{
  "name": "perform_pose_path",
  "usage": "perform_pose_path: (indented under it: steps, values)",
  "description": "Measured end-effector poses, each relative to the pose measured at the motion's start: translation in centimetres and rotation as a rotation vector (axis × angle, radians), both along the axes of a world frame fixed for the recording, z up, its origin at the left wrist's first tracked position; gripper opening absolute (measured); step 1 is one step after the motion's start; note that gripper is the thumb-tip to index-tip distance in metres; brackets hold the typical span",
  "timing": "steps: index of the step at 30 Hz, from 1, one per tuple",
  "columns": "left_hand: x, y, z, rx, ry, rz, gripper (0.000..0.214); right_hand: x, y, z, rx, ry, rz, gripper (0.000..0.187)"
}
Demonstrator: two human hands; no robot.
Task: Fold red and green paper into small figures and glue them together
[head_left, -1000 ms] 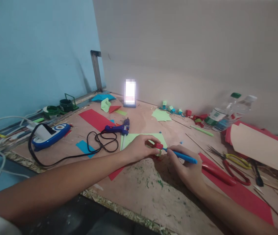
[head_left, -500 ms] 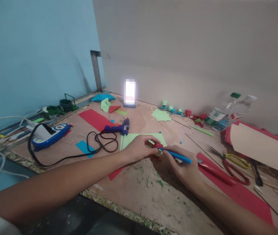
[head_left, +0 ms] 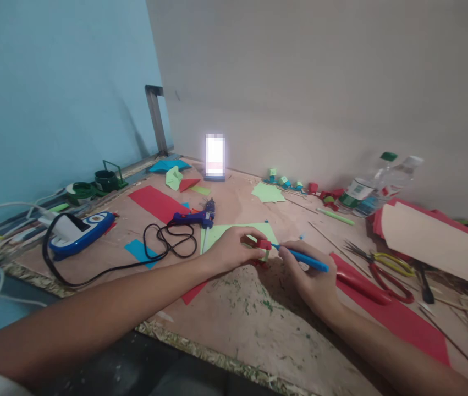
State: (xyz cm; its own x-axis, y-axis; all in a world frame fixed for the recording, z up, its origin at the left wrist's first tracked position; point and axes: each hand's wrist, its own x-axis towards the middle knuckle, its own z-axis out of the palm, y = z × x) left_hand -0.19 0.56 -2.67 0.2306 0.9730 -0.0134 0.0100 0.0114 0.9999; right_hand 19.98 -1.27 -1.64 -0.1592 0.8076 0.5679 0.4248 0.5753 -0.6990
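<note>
My left hand pinches a small paper figure with a red block on top and a pale green part below. In my right hand is a blue pen, its tip pointing left at the red block; whether it touches I cannot tell. A light green paper sheet lies on the table just behind my left hand. Beside my right wrist, a red-handled tool rests on a long red paper strip.
A blue glue gun with a looping black cord lies left of my hands. A power strip is at the left edge, scissors at right. A glowing screen, small paper figures and plastic bottles stand along the wall.
My right hand has drawn slightly right, so the pen tip sits farther from my left fingers. The red block shows more plainly. The whole view has shifted a little.
</note>
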Motion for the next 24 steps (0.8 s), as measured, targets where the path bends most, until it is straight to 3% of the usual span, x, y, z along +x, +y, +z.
perform_pose_path:
  steps: [7, 14, 20, 24]
  values:
    - [0.2, -0.3, 0.0, -0.043, -0.051, -0.026, 0.033, 0.9, 1.6, 0.7, -0.075, 0.036, -0.101, 0.022]
    - [0.3, -0.6, -0.2, -0.078, -0.090, -0.032, 0.050, 3.1, 4.6, 2.2, -0.246, 0.030, -0.168, 0.032]
    - [0.4, -0.7, 0.0, -0.088, -0.097, -0.016, 0.059, 5.8, 5.3, 2.5, -0.380, -0.148, -0.187, 0.030]
    - [0.6, -0.9, 0.1, -0.102, -0.108, -0.016, 0.061, 7.5, 5.5, 2.4, -0.389, -0.238, -0.206, 0.030]
